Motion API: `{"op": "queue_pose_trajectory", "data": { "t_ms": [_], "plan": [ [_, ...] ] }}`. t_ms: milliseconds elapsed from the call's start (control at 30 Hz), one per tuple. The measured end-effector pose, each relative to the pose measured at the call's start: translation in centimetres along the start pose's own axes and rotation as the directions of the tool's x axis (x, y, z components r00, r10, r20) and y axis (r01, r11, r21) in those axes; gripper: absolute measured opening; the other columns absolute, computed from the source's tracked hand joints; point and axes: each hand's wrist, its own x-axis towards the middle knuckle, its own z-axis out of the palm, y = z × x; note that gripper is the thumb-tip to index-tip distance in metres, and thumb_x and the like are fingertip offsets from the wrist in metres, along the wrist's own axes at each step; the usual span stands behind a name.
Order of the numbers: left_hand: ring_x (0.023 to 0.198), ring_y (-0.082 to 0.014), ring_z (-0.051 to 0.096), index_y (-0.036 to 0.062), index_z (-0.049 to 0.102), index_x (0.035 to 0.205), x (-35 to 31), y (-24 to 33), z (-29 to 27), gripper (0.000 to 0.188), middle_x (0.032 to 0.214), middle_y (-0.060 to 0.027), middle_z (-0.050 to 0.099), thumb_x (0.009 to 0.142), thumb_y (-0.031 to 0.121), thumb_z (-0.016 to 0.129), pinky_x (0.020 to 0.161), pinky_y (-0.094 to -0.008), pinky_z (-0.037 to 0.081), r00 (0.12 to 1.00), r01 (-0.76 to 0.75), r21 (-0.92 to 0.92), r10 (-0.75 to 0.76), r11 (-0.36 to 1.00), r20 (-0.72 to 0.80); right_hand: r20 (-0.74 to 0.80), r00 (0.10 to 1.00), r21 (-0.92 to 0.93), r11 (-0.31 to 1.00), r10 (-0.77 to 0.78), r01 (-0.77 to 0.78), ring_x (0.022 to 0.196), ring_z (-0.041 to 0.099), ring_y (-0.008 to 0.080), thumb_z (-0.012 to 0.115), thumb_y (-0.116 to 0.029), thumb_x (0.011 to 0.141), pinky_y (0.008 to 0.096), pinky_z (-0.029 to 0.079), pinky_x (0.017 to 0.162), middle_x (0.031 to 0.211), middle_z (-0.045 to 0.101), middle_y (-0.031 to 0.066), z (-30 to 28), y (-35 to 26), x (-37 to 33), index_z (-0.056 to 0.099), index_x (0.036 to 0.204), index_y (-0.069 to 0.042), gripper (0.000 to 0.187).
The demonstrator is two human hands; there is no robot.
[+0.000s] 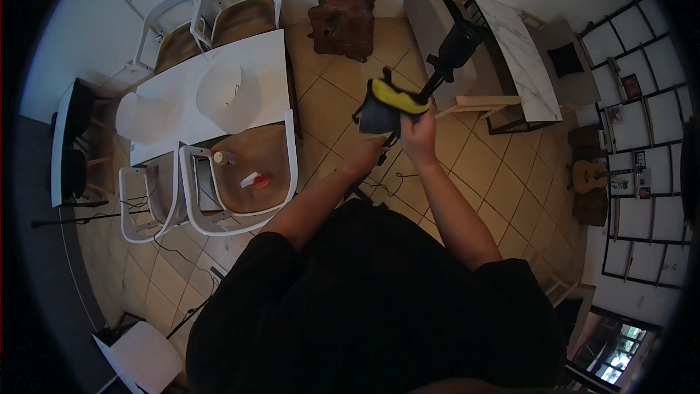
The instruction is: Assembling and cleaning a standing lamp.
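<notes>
A long black pole [432,87] slants up and away to the right in front of me, with a thick black head [461,40] at its far end. Against the pole is a black, flat-sided piece with a bright yellow edge [397,97]; its kind is unclear. My right hand [421,137] is closed round the pole just below the yellow edge. Lower and to the left, my left hand [368,155] is closed at the pole's lower part, its fingertips partly hidden. A thin black cable lies on the floor tiles beyond my hands.
On the left, a white table [168,131] bears two round white objects, with white chairs [237,175] around it. A brown stool [343,20] stands ahead. To the right are a beige sofa [430,22], a marble-topped table [519,58], a guitar [589,175] and wall shelves.
</notes>
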Motion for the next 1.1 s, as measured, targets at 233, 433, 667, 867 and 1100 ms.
{"op": "queue_pose_trajectory", "data": {
  "t_ms": [233, 433, 667, 867, 1100],
  "plan": [
    [0.12, -0.0345, 0.061, 0.0101, 0.059, 0.127, -2.1, -1.2, -0.5, 0.04, 0.125, -0.0166, 0.064, 0.087, 0.011, 0.063, 0.095, -0.0454, 0.052, 0.967, 0.082, 0.07, -0.096, 0.994, 0.235, 0.35, 0.84, -0.192, 0.909, 0.416, -0.37, 0.113, 0.061, 0.0383, 0.058, -0.003, 0.094, 0.0421, 0.048, 0.098, 0.117, 0.064, 0.0242, 0.6, 6.7, -9.9, 0.06, 0.125, 0.003, 0.032],
    [0.114, -0.0316, 0.064, 0.0102, 0.063, 0.126, -2.0, -1.0, -1.0, 0.039, 0.124, -0.015, 0.067, 0.092, 0.028, 0.068, 0.094, -0.0434, 0.051, 0.943, 0.14, -0.157, -0.083, 0.978, 0.323, 0.35, 0.811, -0.222, 0.883, 0.468, -0.414, 0.104, 0.067, 0.026, 0.058, -0.006, 0.098, 0.0329, 0.05, 0.091, 0.112, 0.069, 0.0165, -0.5, 4.2, -9.7, 0.06, 0.129, 0.002, 0.032],
    [0.117, -0.0216, 0.062, 0.0062, 0.058, 0.137, -9.5, -6.2, -5.9, 0.057, 0.123, -0.0123, 0.067, 0.097, 0.046, 0.065, 0.094, -0.0352, 0.052, 0.894, 0.435, -0.52, -0.284, 0.735, 0.346, 0.267, 0.935, 0.086, 0.96, 0.234, -0.265, 0.103, 0.063, 0.0178, 0.054, 0.001, 0.099, 0.0293, 0.049, 0.091, 0.116, 0.065, 0.0128, -4.4, -5.3, -6.8, 0.059, 0.124, 0.006, 0.026],
    [0.109, -0.0293, 0.063, 0.0015, 0.057, 0.131, -17.1, -13.5, -7.0, 0.058, 0.122, -0.0119, 0.065, 0.099, 0.05, 0.062, 0.083, -0.0393, 0.057, 0.558, 0.693, -0.693, -0.757, 0.199, 0.34, 0.093, 0.996, 0.42, 0.906, 0.016, -0.054, 0.102, 0.063, 0.0232, 0.049, -0.001, 0.1, 0.0333, 0.05, 0.093, 0.113, 0.065, 0.0163, -4.3, -6.4, -6.4, 0.058, 0.122, 0.007, 0.025],
    [0.102, -0.0253, 0.062, -0.0016, 0.059, 0.122, -17.2, -14.6, -7.1, 0.056, 0.122, -0.0146, 0.063, 0.099, 0.05, 0.061, 0.073, -0.0341, 0.057, 0.554, 0.672, -0.727, -0.746, 0.139, 0.369, 0.387, 0.87, 0.231, 0.882, 0.305, -0.412, 0.114, 0.061, 0.0196, 0.05, -0.004, 0.101, 0.0347, 0.049, 0.1, 0.124, 0.065, 0.0129, -4.0, -3.4, -6.8, 0.057, 0.131, 0.004, 0.031]
  ]
}}
